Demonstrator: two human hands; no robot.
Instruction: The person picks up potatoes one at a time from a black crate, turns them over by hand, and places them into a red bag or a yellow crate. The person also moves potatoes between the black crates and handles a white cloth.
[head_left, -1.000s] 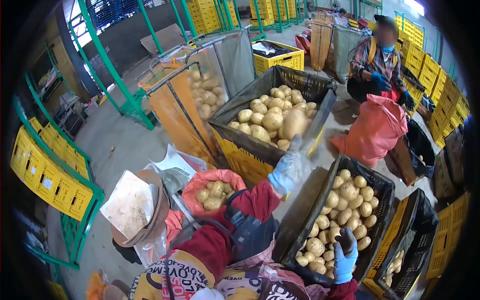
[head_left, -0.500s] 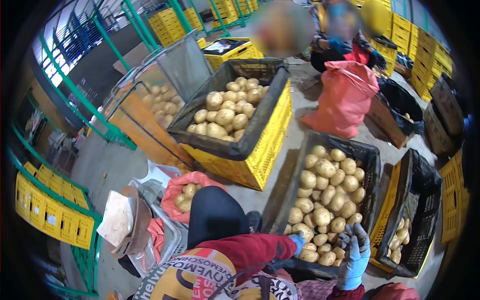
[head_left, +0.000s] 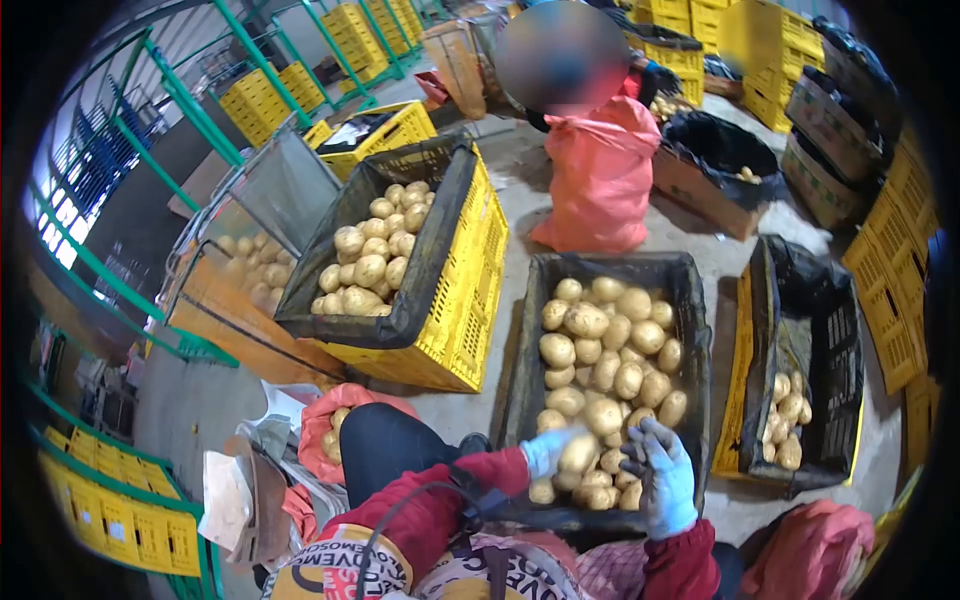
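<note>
My left hand [head_left: 545, 451], in a light blue glove, is closed around a potato [head_left: 580, 453] at the near end of a black-lined crate [head_left: 700, 300] full of potatoes. My right hand [head_left: 663, 480], also gloved in blue, hovers just right of it over the same pile with its fingers spread and nothing in them. A red sleeve covers my left arm. A second yellow crate with a black liner [head_left: 470, 260], heaped with potatoes, stands to the left and further away.
On the right, a third lined crate [head_left: 845, 340] holds a few potatoes. A red sack [head_left: 600, 180] stands beyond with a person behind it. An orange bag of potatoes [head_left: 325, 430] sits by my left knee. Yellow crates and green racks ring the floor.
My left hand came back from the far yellow crate, where it held a potato out, down to the near crate and took hold of another. My right hand stayed over the near crate.
</note>
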